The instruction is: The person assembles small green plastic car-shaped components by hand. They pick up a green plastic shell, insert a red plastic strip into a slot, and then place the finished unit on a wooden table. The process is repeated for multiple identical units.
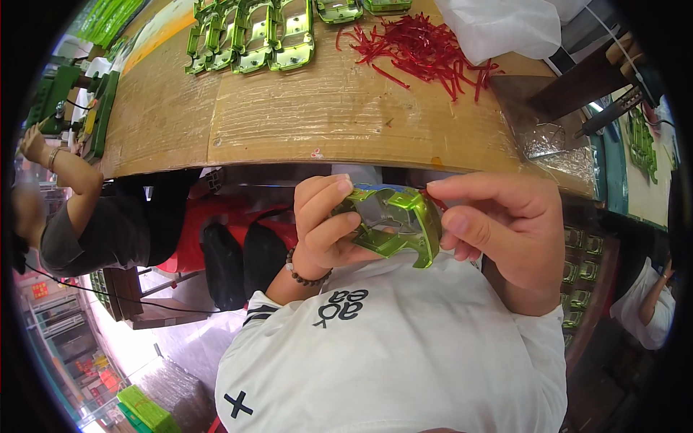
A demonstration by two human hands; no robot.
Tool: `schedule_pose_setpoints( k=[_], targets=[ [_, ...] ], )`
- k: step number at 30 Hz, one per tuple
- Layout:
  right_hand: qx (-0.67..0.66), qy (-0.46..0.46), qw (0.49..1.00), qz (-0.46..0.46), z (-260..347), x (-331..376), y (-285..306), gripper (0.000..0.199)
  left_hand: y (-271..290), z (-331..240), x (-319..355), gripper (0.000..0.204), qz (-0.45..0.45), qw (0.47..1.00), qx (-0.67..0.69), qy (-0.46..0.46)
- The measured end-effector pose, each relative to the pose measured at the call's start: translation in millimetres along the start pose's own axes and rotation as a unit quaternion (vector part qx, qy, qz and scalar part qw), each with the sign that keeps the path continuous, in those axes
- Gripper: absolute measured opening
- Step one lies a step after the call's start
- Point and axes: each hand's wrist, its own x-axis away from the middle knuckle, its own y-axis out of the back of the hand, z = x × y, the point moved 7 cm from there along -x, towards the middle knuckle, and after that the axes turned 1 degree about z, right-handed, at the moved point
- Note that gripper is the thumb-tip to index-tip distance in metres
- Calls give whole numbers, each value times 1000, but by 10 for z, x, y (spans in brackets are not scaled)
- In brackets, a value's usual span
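My left hand (322, 222) is closed round one side of a shiny green plastic frame (390, 242) with a large opening through its middle. I hold it just in front of the table edge, above my lap. At the frame's right end, my right hand (509, 227) has thumb and index finger brought together. A small bit of a red strip (438, 203) shows between them, against the frame; most of it is hidden by the fingers. On the table, a loose heap of thin red strips (422, 50) lies beyond my hands. Several similar green frames (253, 36) stand in a row at the far left.
A cardboard-covered table (289, 119) spans the view before me. White plastic bags (502, 29) sit at the far right, beside a dark machine arm (588, 83). To my left, a co-worker's arm (79, 177) reaches toward a green machine (61, 101). Trays of green parts (581, 270) stand at right.
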Motion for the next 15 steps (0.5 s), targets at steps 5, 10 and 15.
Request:
schedule_pose_setpoints(
  k=[5, 10, 15],
  targets=[
    [14, -41, 999, 27, -2, -9, 14, 19, -12, -7, 13, 57, 15, 1000, 10, -4],
    [31, -80, 996, 30, -27, -55, 21, 19, -29, -11, 20, 58, 20, 1000, 14, 7],
    [53, -83, 994, 37, -49, -65, 13, 19, -63, -6, 50, 61, 37, 999, 26, 26]
  ],
)
